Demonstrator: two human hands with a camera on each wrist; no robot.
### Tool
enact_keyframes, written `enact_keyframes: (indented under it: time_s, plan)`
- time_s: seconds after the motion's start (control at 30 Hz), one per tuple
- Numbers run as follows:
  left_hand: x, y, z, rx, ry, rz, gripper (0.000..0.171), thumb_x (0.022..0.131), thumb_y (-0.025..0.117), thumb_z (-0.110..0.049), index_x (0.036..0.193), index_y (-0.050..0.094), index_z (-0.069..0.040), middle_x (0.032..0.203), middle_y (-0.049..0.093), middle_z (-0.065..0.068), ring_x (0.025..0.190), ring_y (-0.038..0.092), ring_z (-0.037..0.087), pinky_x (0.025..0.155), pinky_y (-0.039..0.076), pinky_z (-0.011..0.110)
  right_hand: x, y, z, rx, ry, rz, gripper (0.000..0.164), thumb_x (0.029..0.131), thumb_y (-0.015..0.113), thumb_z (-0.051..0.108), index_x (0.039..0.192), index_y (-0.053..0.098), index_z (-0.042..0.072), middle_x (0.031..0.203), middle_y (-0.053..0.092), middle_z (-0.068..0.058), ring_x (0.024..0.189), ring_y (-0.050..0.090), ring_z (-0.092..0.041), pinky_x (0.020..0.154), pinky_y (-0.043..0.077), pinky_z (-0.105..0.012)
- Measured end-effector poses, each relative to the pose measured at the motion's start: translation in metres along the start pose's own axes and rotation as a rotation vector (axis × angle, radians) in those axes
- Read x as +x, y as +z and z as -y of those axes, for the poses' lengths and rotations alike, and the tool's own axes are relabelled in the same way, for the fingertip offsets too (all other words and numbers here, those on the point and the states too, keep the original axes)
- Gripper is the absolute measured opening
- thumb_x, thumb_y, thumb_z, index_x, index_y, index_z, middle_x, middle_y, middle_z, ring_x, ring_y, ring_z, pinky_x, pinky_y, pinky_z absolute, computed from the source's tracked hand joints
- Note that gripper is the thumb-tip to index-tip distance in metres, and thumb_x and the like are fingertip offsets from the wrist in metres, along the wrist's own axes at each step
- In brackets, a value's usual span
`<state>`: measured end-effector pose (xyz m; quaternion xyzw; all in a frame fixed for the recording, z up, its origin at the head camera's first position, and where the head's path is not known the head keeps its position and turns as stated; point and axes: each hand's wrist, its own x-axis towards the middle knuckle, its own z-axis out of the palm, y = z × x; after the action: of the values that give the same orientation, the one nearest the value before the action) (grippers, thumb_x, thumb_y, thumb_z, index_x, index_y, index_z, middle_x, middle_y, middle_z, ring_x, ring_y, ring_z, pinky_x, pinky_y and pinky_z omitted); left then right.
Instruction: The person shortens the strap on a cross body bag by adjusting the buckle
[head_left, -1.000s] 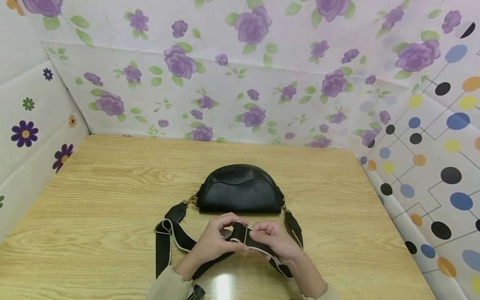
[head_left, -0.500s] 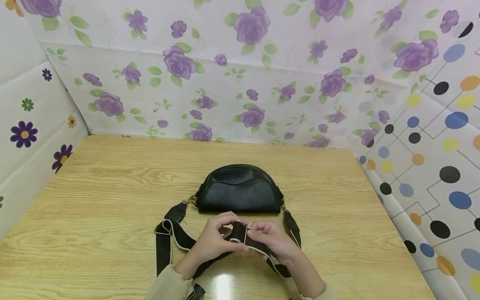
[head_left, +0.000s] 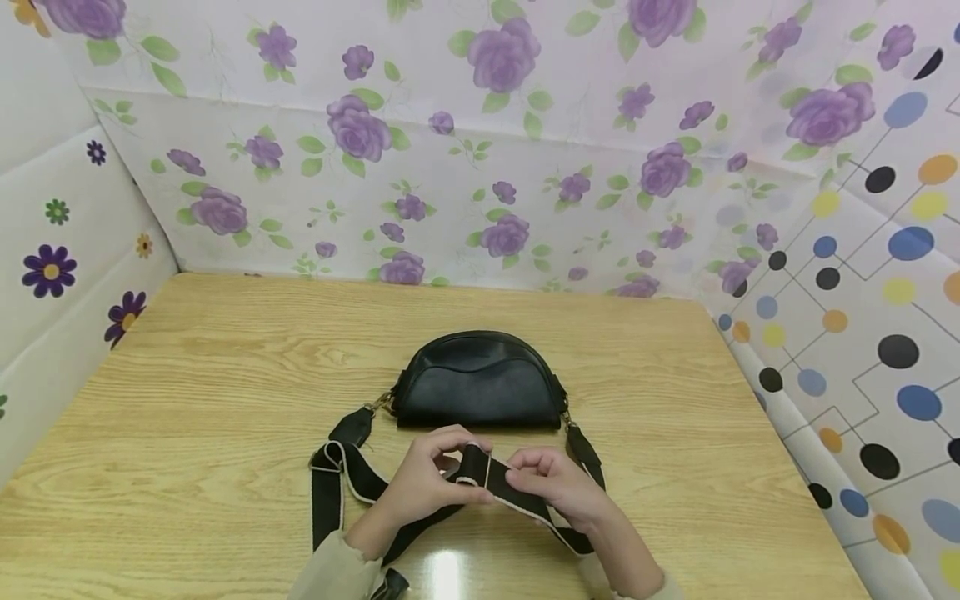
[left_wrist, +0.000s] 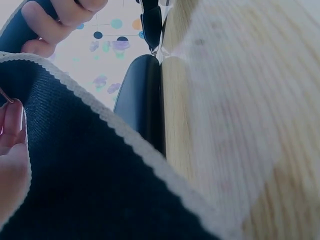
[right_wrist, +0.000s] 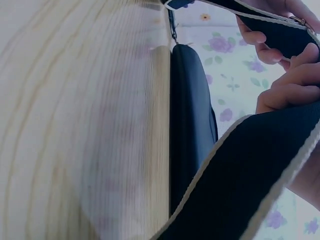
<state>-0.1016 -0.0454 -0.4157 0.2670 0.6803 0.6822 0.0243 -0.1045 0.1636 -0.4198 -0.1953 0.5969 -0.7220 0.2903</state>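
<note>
A black half-moon handbag [head_left: 480, 392] lies on the table just beyond both hands. Its black webbing strap [head_left: 519, 493] has pale edging and clips to the bag at both ends. My left hand [head_left: 423, 483] holds a folded loop of the strap beside a thin metal slider buckle [head_left: 488, 472], thumb below and fingers above. To the right of the buckle, my right hand [head_left: 562, 490] pinches the flat strap between thumb and fingers. In the left wrist view the strap [left_wrist: 95, 165] fills the foreground. The right wrist view shows the curled right-hand fingers [right_wrist: 292, 82] above the strap.
A second strap slider [head_left: 313, 460] and a slack strap length [head_left: 326, 504] lie at the left on the wooden table [head_left: 225, 417]. A small black piece [head_left: 390, 585] shows near the left sleeve [head_left: 337, 571]. Flower-printed sheets [head_left: 450, 167] stand behind the table.
My right hand has slid slightly to the right along the strap, away from the buckle, so more flat strap shows between. The left hand stays nearly in place.
</note>
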Motion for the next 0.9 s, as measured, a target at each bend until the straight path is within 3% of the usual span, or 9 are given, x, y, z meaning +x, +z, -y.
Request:
enact_keyframes:
  time_s: [0.17,0.3,0.4,0.6,0.9]
  plan:
    - [0.0,0.0,0.0,-0.049,0.012,0.005,0.038,0.063,0.078,0.004,0.098,0.063,0.002,0.091,0.058,0.013,0.079,0.055,0.012,0.058,0.05,0.029,0.0,0.002,0.001,0.029,-0.031,0.007,0.024,0.09,0.05,0.004,0.087,0.047,-0.02,0.072,0.061,0.001,0.054,0.052,-0.003,0.04,0.039,-0.014]
    - [0.0,0.0,0.001,-0.087,0.03,0.01,0.037,0.065,0.077,0.003,0.099,0.062,0.003,0.092,0.058,0.015,0.081,0.055,0.014,0.061,0.051,0.031,0.002,0.004,0.001,0.031,-0.056,0.005,0.03,0.09,0.05,0.003,0.09,0.041,-0.025,0.071,0.061,0.003,0.052,0.051,-0.001,0.039,0.038,-0.013]
    - [0.0,0.0,0.002,-0.09,0.035,0.014,0.038,0.065,0.077,0.003,0.1,0.062,0.004,0.092,0.057,0.016,0.082,0.055,0.014,0.062,0.051,0.032,0.003,0.005,0.0,0.03,-0.057,-0.002,0.024,0.091,0.05,0.004,0.087,0.048,-0.019,0.069,0.061,0.003,0.049,0.049,-0.001,0.038,0.036,-0.013]
    - [0.0,-0.001,0.002,-0.092,0.035,0.018,0.038,0.065,0.076,0.004,0.101,0.061,0.004,0.094,0.057,0.017,0.083,0.055,0.014,0.063,0.051,0.032,0.004,0.006,-0.001,0.037,-0.038,-0.024,0.014,0.09,0.05,0.004,0.083,0.062,0.007,0.067,0.06,0.004,0.046,0.047,0.0,0.037,0.035,-0.013]
    - [-0.001,0.002,0.004,-0.088,0.055,0.045,0.04,0.065,0.077,0.003,0.101,0.059,0.004,0.094,0.057,0.015,0.083,0.056,0.016,0.062,0.051,0.033,0.007,0.012,-0.002,0.062,-0.037,-0.04,0.016,0.09,0.05,0.006,0.082,0.063,0.011,0.067,0.061,0.005,0.045,0.046,0.001,0.037,0.035,-0.012]
